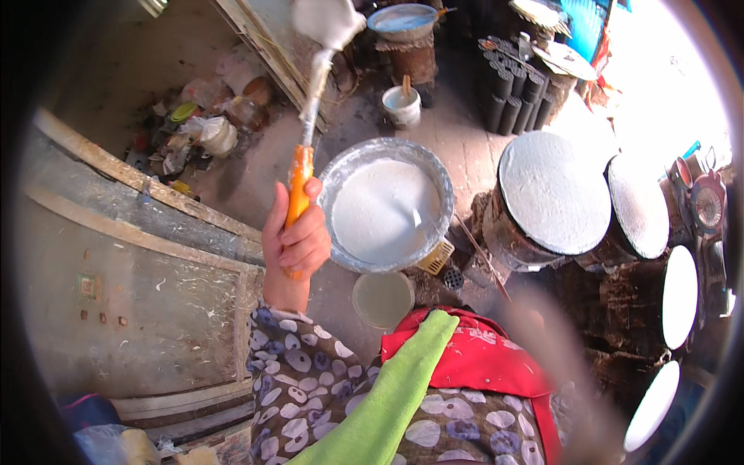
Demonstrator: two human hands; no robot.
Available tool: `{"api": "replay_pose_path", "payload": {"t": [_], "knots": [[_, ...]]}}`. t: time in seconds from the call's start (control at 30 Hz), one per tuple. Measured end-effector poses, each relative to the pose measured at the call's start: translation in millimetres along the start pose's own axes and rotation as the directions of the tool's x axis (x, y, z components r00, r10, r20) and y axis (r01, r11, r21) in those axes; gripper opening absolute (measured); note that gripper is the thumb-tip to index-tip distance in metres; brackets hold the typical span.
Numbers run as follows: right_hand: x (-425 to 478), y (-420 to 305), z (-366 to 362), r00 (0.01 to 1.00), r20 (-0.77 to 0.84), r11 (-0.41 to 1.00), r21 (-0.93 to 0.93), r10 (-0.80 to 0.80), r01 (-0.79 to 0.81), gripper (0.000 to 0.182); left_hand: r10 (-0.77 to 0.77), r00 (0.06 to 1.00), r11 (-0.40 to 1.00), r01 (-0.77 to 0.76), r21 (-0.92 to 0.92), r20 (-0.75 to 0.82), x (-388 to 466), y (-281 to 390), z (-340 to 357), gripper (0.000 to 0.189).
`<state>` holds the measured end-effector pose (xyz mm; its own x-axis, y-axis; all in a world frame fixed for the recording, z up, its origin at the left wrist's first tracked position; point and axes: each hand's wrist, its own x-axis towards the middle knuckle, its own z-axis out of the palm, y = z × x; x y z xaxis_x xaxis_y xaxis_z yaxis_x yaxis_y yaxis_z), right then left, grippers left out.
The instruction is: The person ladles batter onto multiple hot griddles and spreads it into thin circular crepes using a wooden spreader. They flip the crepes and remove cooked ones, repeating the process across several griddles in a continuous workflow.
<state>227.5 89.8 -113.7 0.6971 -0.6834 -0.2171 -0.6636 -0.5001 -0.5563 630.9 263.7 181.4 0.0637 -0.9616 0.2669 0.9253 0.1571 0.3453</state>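
Observation:
My left hand (299,235) grips the orange handle of a ladle (300,186), which is raised upright; its head and shaft are coated in white batter. Beside that hand, on its right, stands a large metal basin (446,197) holding thick white batter (383,212). My right hand (532,311) is a motion blur in front of the red apron, so its fingers cannot be made out. A thin rod (481,253) runs from near the basin toward the blur; whether it is held cannot be told.
Round griddles (555,192) coated in white stand on stoves along the right. A bucket (383,299) of cloudy liquid sits below the basin. Farther off are a small white bucket (402,110), stacked honeycomb coal briquettes (517,93) and a litter heap (203,125). Wooden-framed panels (157,279) line the left.

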Motion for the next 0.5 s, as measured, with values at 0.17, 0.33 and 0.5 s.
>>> {"api": "replay_pose_path", "payload": {"t": [0.17,0.33,0.5], "knots": [[8,-14,4,0.997,-0.023,0.997,0.029,-0.076,0.077,0.02,0.246,0.959,0.955,-0.215,0.203,-0.139,-28,14,-67,0.04],[-11,-25,-19,0.993,-0.067,0.993,0.061,-0.098,0.102,0.017,0.097,0.728,0.954,-0.261,-0.144,-0.678,-32,4,-125,0.033],[-19,-3,-12,0.961,-0.235,0.981,0.093,-0.145,0.17,0.016,0.668,0.403,0.348,0.574,0.741,-0.626,-46,-30,-190,0.027]]}}
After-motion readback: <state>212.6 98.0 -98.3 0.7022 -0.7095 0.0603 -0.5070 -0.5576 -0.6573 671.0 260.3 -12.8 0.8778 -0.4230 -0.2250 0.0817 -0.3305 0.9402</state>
